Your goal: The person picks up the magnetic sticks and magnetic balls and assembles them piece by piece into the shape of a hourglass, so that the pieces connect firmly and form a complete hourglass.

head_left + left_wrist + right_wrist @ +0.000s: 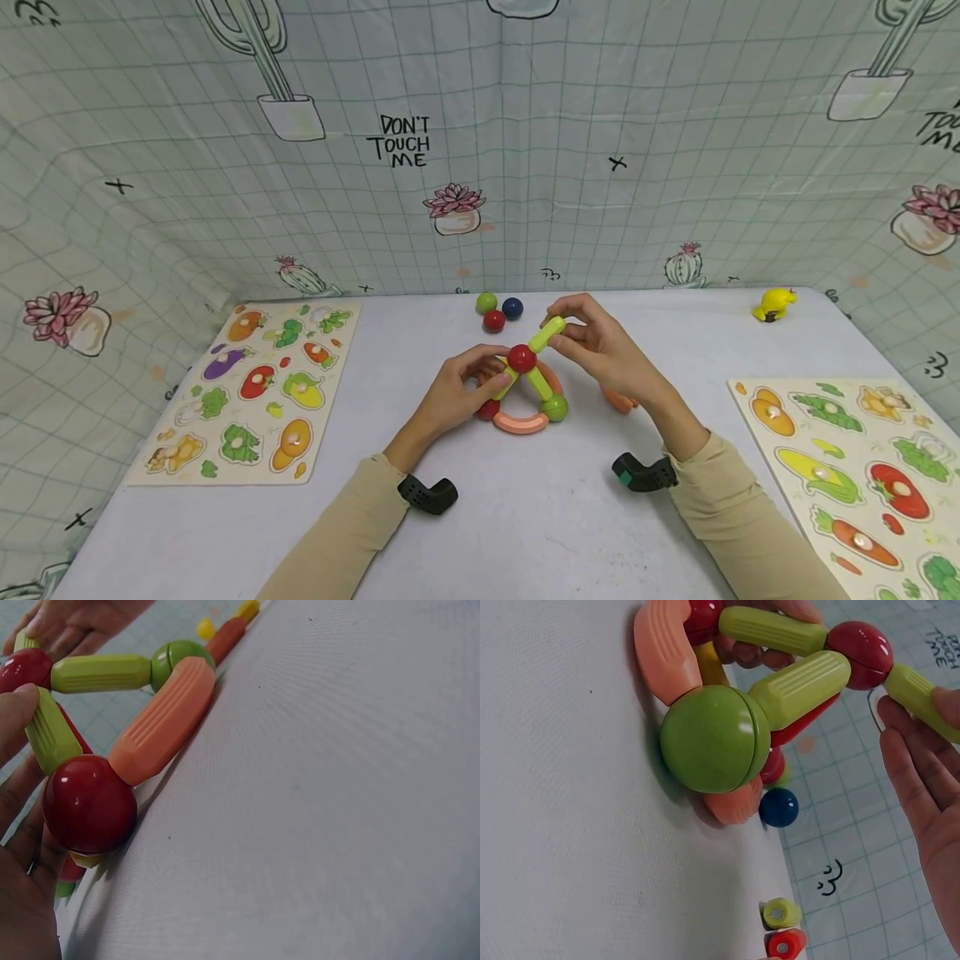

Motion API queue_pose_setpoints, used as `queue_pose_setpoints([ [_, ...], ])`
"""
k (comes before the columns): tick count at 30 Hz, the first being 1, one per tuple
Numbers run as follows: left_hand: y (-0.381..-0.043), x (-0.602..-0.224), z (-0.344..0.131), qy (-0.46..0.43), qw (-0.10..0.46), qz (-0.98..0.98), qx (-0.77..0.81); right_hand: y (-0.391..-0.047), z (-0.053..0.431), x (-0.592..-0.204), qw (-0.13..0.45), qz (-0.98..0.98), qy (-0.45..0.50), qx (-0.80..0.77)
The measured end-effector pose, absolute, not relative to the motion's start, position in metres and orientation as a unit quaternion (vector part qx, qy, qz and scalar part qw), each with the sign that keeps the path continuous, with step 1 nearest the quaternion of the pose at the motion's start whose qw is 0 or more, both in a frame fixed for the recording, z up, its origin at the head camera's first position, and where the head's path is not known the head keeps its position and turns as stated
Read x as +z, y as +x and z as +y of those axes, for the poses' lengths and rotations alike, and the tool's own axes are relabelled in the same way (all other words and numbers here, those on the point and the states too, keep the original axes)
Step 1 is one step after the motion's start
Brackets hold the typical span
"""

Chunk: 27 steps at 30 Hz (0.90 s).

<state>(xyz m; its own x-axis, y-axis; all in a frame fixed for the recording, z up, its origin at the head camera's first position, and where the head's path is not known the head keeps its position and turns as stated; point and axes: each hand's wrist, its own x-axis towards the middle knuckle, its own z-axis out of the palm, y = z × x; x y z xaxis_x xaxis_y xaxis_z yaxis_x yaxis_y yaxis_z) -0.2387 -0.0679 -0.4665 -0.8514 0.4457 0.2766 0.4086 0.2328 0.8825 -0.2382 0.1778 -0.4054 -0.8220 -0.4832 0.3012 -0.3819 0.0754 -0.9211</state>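
A toy frame of balls and rods stands on the table in front of me. Its top is a red ball (pixel 522 358) with yellow-green rods sloping down from it. Low on the frame, a curved orange bar (pixel 521 424) joins a second red ball (pixel 90 804) to a green ball (pixel 709 739). My left hand (pixel 450 396) pinches the left sloping rod (pixel 52 735) just under the top ball, thumb in front and other fingers behind. Between thumb and fingers, my right hand (pixel 606 346) holds another yellow-green rod (pixel 547 334), whose lower end meets the top ball.
Behind the frame lie loose green (pixel 487 302), red (pixel 493 322) and blue (pixel 513 308) balls. An orange piece (pixel 618 400) lies below the right hand. Vegetable picture boards lie left (pixel 273 392) and right (pixel 855 475); a yellow toy (pixel 773 305) sits far right.
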Motion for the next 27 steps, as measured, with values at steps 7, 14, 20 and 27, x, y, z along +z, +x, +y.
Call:
queue_pose_setpoints([
  [7,-0.239,-0.466,-0.069,0.274,0.013,0.789,0.551,-0.239,0.179,-0.404,0.043,0.741,-0.292,-0.603],
  [14,-0.240,-0.466,-0.069,0.276,-0.007,0.793,0.542,-0.240,0.188,-0.403,0.014,0.783,-0.253,-0.568],
  [20,-0.243,-0.461,-0.066,0.269,-0.039,0.826,0.495,-0.244,0.196,-0.406,0.002,0.802,-0.232,-0.550],
  [27,-0.245,-0.455,-0.065,0.282,-0.015,0.844,0.457,-0.249,0.201,-0.412,-0.030,0.820,-0.217,-0.528],
])
